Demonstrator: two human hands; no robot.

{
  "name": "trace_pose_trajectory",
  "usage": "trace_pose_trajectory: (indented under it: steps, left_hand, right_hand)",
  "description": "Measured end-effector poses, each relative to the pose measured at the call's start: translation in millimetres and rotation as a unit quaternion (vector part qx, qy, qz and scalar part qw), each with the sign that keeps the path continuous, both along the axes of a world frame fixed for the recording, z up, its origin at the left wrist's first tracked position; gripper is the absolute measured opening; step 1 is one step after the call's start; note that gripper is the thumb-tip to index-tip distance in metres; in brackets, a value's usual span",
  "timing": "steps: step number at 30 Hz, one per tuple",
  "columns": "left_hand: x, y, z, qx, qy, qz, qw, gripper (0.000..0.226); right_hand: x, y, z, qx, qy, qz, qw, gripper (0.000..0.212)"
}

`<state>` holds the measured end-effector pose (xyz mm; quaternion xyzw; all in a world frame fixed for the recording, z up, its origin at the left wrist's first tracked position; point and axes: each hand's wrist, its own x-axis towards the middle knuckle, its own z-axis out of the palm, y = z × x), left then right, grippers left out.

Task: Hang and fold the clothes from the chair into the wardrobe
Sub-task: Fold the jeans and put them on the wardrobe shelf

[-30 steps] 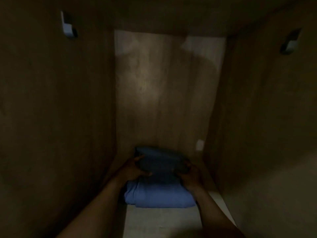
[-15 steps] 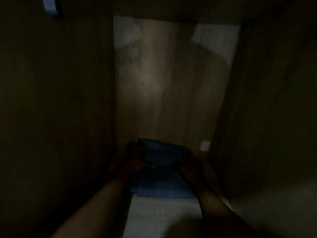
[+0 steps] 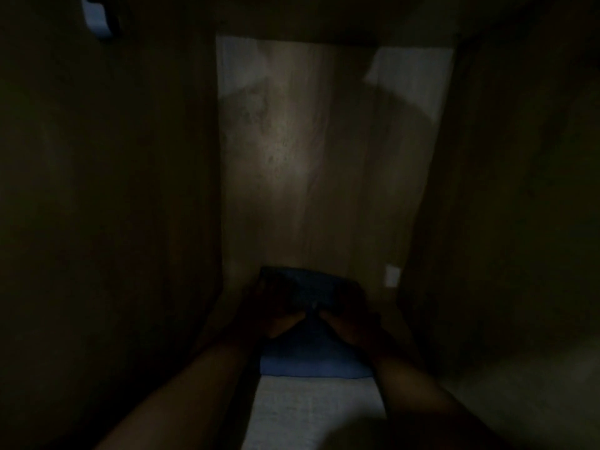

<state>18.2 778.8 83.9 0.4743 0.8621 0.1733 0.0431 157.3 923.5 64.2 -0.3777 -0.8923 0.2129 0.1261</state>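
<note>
A folded blue garment (image 3: 311,365) lies on the pale shelf (image 3: 311,414) deep inside the dim wardrobe, its far part darker in shadow. My left hand (image 3: 276,315) rests on its top left and my right hand (image 3: 352,319) on its top right. The fingers reach forward over the cloth and the thumbs nearly meet in the middle. The fingertips are lost in the dark.
The compartment is narrow, with dark wooden side walls on the left (image 3: 130,222) and right (image 3: 503,222) and a lit wooden back panel (image 3: 318,157). A small white fitting (image 3: 392,276) sits low on the back right. A pale bracket (image 3: 97,17) is high on the left wall.
Both hands have moved from the sides of the garment in toward its middle, on top of it. The view has grown darker and leaned further into the wardrobe.
</note>
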Motion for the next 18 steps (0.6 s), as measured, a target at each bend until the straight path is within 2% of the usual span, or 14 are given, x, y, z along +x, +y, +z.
trace_pose_trajectory:
  steps: [1, 3, 4, 5, 6, 8, 10, 11, 12, 13, 14, 15, 18]
  left_hand:
    - [0.3, -0.6, 1.0, -0.03, 0.045, 0.003, 0.999, 0.08]
    - [-6.0, -2.4, -11.1, -0.034, 0.096, 0.017, 0.995, 0.112]
    - [-9.4, -2.4, -17.1, -0.033, 0.073, 0.05, 0.996, 0.107]
    - [-8.5, -4.1, -15.7, -0.029, 0.037, 0.061, 0.997, 0.094]
    - [-7.3, -7.7, -18.1, 0.003, 0.036, 0.049, 0.998, 0.085]
    - [-7.2, -4.9, -18.3, 0.058, 0.026, 0.042, 0.997, 0.073]
    - [-4.9, -4.3, -14.2, 0.012, -0.024, 0.061, 0.998, 0.068]
    - [-4.7, -2.5, -14.7, -0.01, -0.04, 0.075, 0.996, 0.069]
    - [-2.7, -3.8, -15.4, -0.004, -0.024, 0.076, 0.997, 0.076]
    - [5.8, -9.9, -9.9, 0.011, 0.013, 0.071, 0.997, 0.078]
    - [11.6, -15.0, -6.7, 0.022, 0.07, 0.054, 0.996, 0.075]
    - [18.4, -23.8, -0.7, 0.013, 0.092, 0.037, 0.995, 0.071]
    - [28.6, -41.6, 1.7, -0.036, 0.084, 0.004, 0.996, 0.073]
  right_hand:
    - [-10.1, 17.4, -11.0, -0.016, -0.021, 0.008, 1.0, 0.088]
    - [-36.9, 81.4, -56.4, -0.022, -0.048, -0.001, 0.999, 0.122]
    - [-48.4, 106.6, -75.2, -0.026, -0.059, 0.003, 0.998, 0.127]
    - [-60.3, 123.3, -95.8, -0.044, -0.048, -0.008, 0.998, 0.125]
    - [-57.0, 110.0, -90.6, -0.061, -0.056, -0.036, 0.996, 0.118]
    - [-12.6, 34.1, -28.2, -0.099, -0.037, -0.017, 0.994, 0.096]
    - [10.1, -8.1, 1.8, -0.025, -0.021, -0.008, 0.999, 0.074]
    - [20.8, -24.9, 10.7, 0.006, -0.022, -0.006, 1.0, 0.072]
    - [26.6, -28.8, 14.6, 0.059, -0.018, -0.015, 0.998, 0.086]
    - [31.0, -28.8, 10.0, 0.102, 0.003, -0.02, 0.995, 0.11]
    - [30.6, -26.0, 5.9, 0.127, -0.002, -0.008, 0.992, 0.125]
    - [26.2, -19.0, -4.2, 0.132, 0.004, -0.003, 0.991, 0.122]
    - [40.2, -55.8, 24.4, 0.145, 0.023, -0.009, 0.989, 0.061]
